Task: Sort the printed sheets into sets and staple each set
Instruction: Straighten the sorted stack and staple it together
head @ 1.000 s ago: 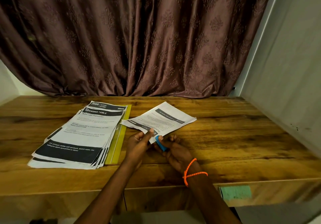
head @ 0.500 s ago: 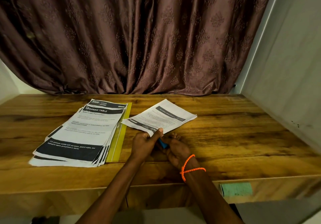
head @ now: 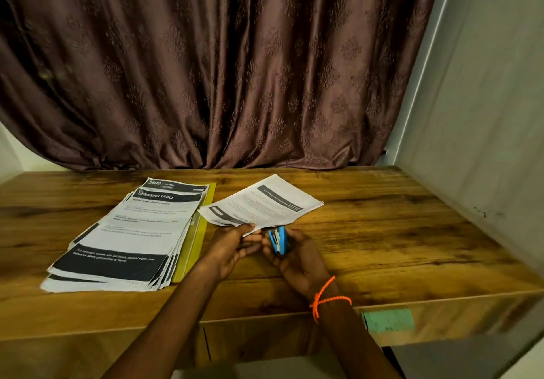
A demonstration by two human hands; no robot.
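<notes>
Now | wood desk [head: 382,231], curtain [head: 206,69] behind | L hand [head: 232,246] pinches sheets [head: 265,205] | R hand [head: 297,258] grips, prob., stapler [head: 278,240]

You've got a bright blue mini stapler [head: 278,241], white sheets with black header bands [head: 262,205], yellow folder edge [head: 194,244], orange beaded wrist cord [head: 325,297], mauve damask curtain [head: 220,69], warm wood-grain table [head: 382,231], mint green tape patch [head: 388,319]

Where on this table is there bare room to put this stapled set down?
Bare wood lies right of the held set, out to the wall, and behind the papers along the curtain. The left side is crowded by the big stack and the yellow folder.
</notes>
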